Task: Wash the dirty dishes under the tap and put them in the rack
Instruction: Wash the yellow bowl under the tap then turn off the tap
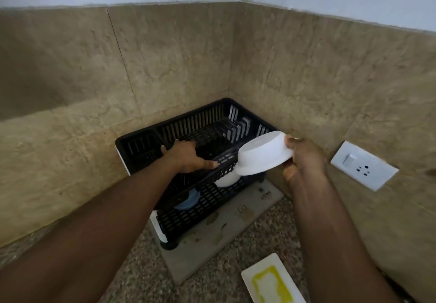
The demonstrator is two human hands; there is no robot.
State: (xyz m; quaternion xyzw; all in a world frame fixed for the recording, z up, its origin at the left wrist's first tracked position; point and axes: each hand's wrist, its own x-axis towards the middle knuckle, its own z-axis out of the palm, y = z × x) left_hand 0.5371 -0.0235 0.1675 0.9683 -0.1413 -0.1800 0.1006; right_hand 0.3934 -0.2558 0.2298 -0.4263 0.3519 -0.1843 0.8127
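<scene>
A black two-tier plastic dish rack (146,145) stands in the counter corner. My right hand (304,158) holds a white bowl (263,152) upside down and tilted, just over the rack's right front edge. My left hand (186,155) rests on the front rim of the upper tier, fingers spread along it. On the lower tier sit another white bowl (226,180) and a blue dish (188,200), both partly hidden by the upper tier. A white rectangular plate (271,279) smeared with yellow residue lies on the counter at the bottom right.
The rack stands on a grey drying mat (212,239) over a speckled stone counter (146,276). Beige tiled walls close in behind and to the right. A white switch and socket plate (364,165) is on the right wall.
</scene>
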